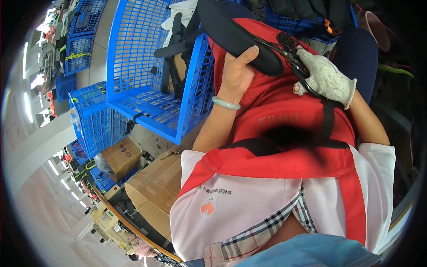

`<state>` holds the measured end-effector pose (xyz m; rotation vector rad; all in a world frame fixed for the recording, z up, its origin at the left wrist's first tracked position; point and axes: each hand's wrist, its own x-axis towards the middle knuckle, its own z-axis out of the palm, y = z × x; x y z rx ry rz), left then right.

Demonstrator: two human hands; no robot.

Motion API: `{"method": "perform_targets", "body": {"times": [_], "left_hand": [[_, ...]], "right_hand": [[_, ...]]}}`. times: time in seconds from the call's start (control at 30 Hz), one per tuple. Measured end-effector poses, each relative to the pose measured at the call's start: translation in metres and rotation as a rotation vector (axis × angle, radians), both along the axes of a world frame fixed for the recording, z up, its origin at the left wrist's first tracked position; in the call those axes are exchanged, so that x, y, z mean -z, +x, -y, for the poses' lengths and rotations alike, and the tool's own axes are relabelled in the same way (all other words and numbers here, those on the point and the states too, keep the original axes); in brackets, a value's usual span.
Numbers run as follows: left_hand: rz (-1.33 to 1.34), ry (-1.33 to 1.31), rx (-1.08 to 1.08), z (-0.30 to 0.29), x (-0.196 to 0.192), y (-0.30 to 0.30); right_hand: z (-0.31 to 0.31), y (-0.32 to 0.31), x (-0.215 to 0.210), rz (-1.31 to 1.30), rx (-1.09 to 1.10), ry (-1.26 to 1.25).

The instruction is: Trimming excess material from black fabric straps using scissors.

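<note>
A curved black padded strap (235, 38) lies across my red apron (275, 100). My left hand (239, 71), bare with a pale bangle at the wrist, is closed on the strap's lower edge, thumb on top. My right hand (327, 79) wears a white knitted glove and is closed around dark scissors (301, 78). The scissors' blades point up and left, close to the strap's edge. A tuft of black threads (288, 41) sits beside the glove's fingertips.
To the left a blue plastic crate (153, 111) holds several black straps (175, 49) and white material. More blue crates (98, 120) and cardboard boxes (153, 191) stand beyond. Black pieces (307, 11) lie in another crate at the top. A sewing machine (109, 222) is at lower left.
</note>
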<state>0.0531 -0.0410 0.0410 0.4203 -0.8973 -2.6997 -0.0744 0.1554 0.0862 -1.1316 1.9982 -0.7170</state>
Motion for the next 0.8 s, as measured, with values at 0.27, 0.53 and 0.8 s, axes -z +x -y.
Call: {"method": "perform_targets", "body": {"times": [0.27, 0.53, 0.8], "left_hand": [[-0.004, -0.081, -0.021, -0.008, -0.004, -0.001], [0.008, -0.063, -0.024, -0.008, 0.001, 0.002], [-0.053, -0.082, 0.031, 0.010, 0.005, 0.007]], "right_hand": [[0.005, 0.005, -0.002, -0.154, -0.008, 0.031], [0.008, 0.003, 0.012, 0.069, 0.103, -0.014], [0.004, 0.002, 0.002, -0.190, -0.073, -0.056]]}}
